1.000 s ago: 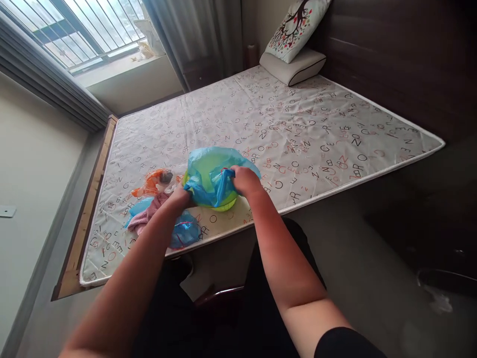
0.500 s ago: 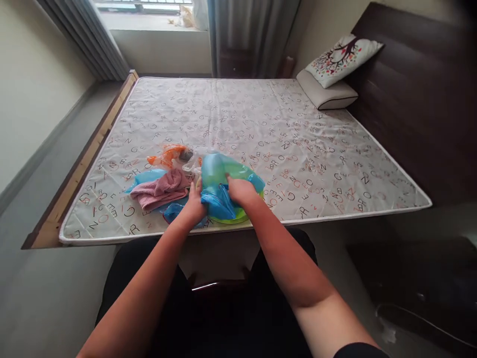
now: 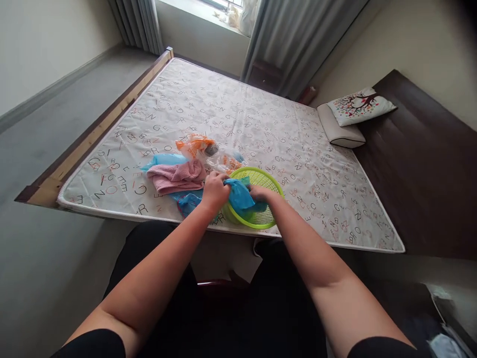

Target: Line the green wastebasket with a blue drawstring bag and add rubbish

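Note:
A blue plastic bag (image 3: pixel 240 195) is crumpled between my hands, over the light-green mesh basket (image 3: pixel 261 226). My left hand (image 3: pixel 216 189) is closed on the bag's left edge, beside the basket's rim. Over the inside of the basket, my right hand (image 3: pixel 261 194) is closed on the bag's other side, its fingertips partly hidden by the plastic. A pink towel (image 3: pixel 175 177) lies folded just left of my left hand. Under and around it are a light-blue plastic bag (image 3: pixel 164 159) and a darker blue bag (image 3: pixel 189 203).
Orange-and-clear plastic bags (image 3: pixel 196 145) lie behind the towel on the letter-printed mattress (image 3: pixel 316 169). A tree-print pillow (image 3: pixel 359 107) rests on a beige pillow (image 3: pixel 339 132) by the dark headboard (image 3: pixel 421 129). A wooden bed rail (image 3: pixel 108 122) runs along the left.
The blue bag, spread and puffed out over the basket before, is now bunched smaller between both hands. More of the green basket shows. The camera view has turned.

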`<state>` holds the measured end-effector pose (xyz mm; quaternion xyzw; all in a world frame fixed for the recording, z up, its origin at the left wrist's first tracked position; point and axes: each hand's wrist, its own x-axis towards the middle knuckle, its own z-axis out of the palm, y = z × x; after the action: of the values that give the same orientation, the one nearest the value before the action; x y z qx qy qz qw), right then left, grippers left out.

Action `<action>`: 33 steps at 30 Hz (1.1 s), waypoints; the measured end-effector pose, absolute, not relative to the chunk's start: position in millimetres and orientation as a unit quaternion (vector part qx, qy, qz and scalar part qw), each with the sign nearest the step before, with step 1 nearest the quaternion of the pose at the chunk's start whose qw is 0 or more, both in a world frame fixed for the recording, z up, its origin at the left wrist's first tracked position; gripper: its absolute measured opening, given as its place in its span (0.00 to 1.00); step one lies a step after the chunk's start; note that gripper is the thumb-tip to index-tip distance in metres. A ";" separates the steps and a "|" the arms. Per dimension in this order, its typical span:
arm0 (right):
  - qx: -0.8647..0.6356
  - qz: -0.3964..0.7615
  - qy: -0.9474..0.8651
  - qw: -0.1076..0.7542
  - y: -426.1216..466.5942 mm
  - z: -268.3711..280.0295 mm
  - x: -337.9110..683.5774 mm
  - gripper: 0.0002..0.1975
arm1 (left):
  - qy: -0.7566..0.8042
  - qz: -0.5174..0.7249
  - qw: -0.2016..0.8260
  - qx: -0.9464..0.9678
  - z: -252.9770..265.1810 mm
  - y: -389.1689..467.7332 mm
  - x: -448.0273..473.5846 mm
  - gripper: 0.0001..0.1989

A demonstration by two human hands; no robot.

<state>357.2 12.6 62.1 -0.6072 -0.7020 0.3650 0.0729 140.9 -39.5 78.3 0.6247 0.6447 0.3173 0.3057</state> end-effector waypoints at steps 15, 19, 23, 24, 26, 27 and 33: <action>-0.681 0.438 -0.212 0.547 -79.4 89.4 444.7 0.11 | 0.506 0.357 0.706 0.342 91.1 -32.7 109.8 0.11; -0.683 0.485 -0.192 0.511 -100.7 79.6 449.7 0.07 | 0.542 0.178 0.615 0.545 89.6 -33.8 95.4 0.08; -0.733 0.474 -0.276 0.402 -117.1 58.4 460.0 0.12 | 0.580 0.089 0.567 0.578 84.7 -30.5 92.4 0.09; -0.752 0.443 -0.289 0.393 -119.2 52.3 461.7 0.13 | 0.598 0.081 0.538 0.589 82.8 -29.1 92.7 0.11; -0.786 0.361 -0.308 0.397 -121.7 40.7 461.9 0.15 | 0.620 0.068 0.483 0.614 79.7 -26.7 92.8 0.15; -0.797 0.321 -0.321 0.399 -122.5 35.6 459.8 0.16 | 0.624 0.063 0.463 0.626 78.9 -26.1 92.1 0.15; -0.785 0.250 -0.394 0.408 -126.9 10.3 430.5 0.23 | 0.533 -0.012 0.568 0.627 82.9 -31.8 80.3 0.11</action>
<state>430.5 -126.9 10.3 -0.7847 -0.3936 0.2502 0.4083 80.3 -31.8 82.9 0.6272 0.5326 -0.0116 0.5681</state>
